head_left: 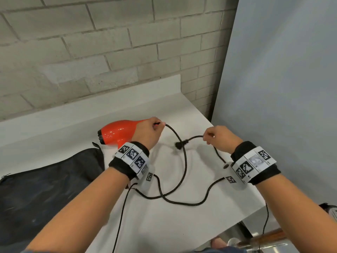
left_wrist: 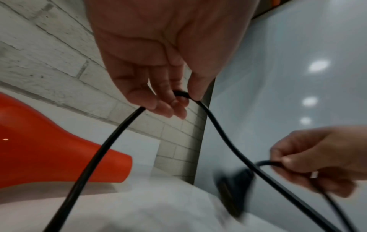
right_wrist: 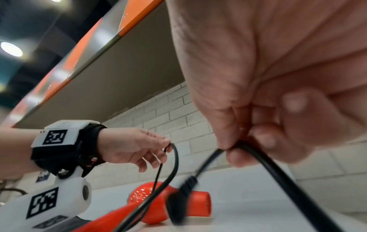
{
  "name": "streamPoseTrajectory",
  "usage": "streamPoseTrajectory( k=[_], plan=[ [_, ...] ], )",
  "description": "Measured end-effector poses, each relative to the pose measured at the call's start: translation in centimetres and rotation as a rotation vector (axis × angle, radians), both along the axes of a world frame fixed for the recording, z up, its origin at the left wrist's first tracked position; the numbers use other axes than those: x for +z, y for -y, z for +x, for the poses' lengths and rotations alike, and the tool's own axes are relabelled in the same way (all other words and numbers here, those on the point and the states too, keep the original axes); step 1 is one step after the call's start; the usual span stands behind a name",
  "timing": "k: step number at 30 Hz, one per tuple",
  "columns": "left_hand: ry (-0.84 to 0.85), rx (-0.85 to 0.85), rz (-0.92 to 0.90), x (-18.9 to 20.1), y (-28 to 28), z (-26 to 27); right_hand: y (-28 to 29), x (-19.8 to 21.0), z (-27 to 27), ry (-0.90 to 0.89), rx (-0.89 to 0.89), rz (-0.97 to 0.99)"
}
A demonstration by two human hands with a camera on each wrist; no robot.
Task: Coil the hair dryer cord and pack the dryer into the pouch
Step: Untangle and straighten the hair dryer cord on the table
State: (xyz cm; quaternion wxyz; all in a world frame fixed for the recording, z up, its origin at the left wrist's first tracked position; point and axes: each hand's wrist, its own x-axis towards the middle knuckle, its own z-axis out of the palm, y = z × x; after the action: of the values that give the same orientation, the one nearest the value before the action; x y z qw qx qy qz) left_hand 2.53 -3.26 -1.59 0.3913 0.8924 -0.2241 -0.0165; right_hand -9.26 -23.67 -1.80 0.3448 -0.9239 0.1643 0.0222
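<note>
Two hands work one black cord [head_left: 185, 161]. The left hand [head_left: 147, 133] has its grip closed on a bend of the cord, pinched between thumb and fingertips [left_wrist: 163, 108], palm down, raised off the white desk [head_left: 164, 220]. The right hand [head_left: 221, 138] pinches the cord near its one plug [head_left: 179, 144], which hangs blurred between the two grips. Below both wrists the slack crosses itself on the desk. Just behind the left grip lies one orange hair dryer [head_left: 118, 131]; one dark pouch [head_left: 45, 187] lies flat beside the left forearm
</note>
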Motion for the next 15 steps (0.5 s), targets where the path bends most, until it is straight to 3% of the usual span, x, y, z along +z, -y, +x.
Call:
streamPoseTrajectory(
  k=[4,8,10,12,15],
  plan=[
    [-0.105,-0.067,0.187,-1.3,0.5,1.4,1.8,0.3,-1.2,-0.047,-0.177,0.014],
    [-0.237,-0.230,0.256,-1.3,0.6,-0.4,2.0,2.0,-2.1,0.095,-0.229,0.306],
    [-0.272,-0.279,0.159,-0.8,0.9,-2.2,1.0,3.1,-2.2,0.152,-0.183,0.493],
    [-0.474,-0.309,-0.030,0.0,1.4,-4.0,-0.5,4.0,-1.9,0.165,-0.082,0.593],
    [-0.803,-0.263,-0.338,1.6,1.9,-5.0,-3.2,4.5,-1.2,0.148,0.113,0.557]
  ],
)
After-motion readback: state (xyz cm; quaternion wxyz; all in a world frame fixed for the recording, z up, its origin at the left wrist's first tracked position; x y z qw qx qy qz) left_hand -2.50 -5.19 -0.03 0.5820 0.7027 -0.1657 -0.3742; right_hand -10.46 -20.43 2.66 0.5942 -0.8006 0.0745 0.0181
